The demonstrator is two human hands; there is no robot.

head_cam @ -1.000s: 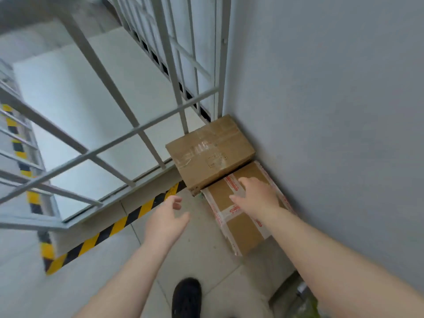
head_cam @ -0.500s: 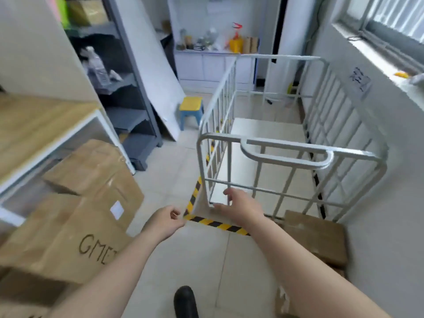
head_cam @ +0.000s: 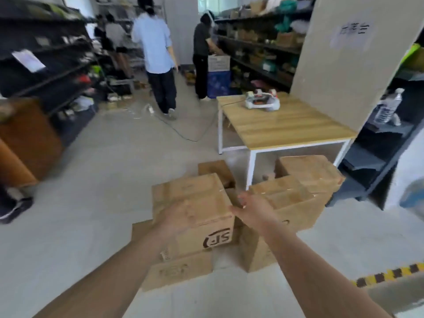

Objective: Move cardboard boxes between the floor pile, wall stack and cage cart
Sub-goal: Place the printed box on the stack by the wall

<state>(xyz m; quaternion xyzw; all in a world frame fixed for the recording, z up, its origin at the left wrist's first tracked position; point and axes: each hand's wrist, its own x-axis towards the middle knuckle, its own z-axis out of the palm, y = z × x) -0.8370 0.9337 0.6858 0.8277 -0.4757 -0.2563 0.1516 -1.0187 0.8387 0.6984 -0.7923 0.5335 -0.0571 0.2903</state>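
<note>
A pile of several brown cardboard boxes lies on the floor in front of me. The top box (head_cam: 195,198) carries an "SF" mark on its front face and rests on a flatter box (head_cam: 181,271). My left hand (head_cam: 176,216) is open over the left part of the top box's lid. My right hand (head_cam: 254,208) is open just beyond that box's right edge, in front of a second box (head_cam: 291,203). Another box (head_cam: 309,168) sits farther back under the table. Neither hand holds anything. The cage cart and wall stack are out of view.
A wooden table (head_cam: 282,127) with white legs stands behind the pile, with a white device (head_cam: 261,102) on it. Dark shelving lines both sides. Two people (head_cam: 158,53) stand in the aisle ahead. A cable (head_cam: 183,134) trails across the floor. Yellow-black tape (head_cam: 390,274) marks an edge at lower right.
The view has swung left, away from the two boxes by the wall and the cage cart, to the floor pile. Both empty hands now reach over the SF box.
</note>
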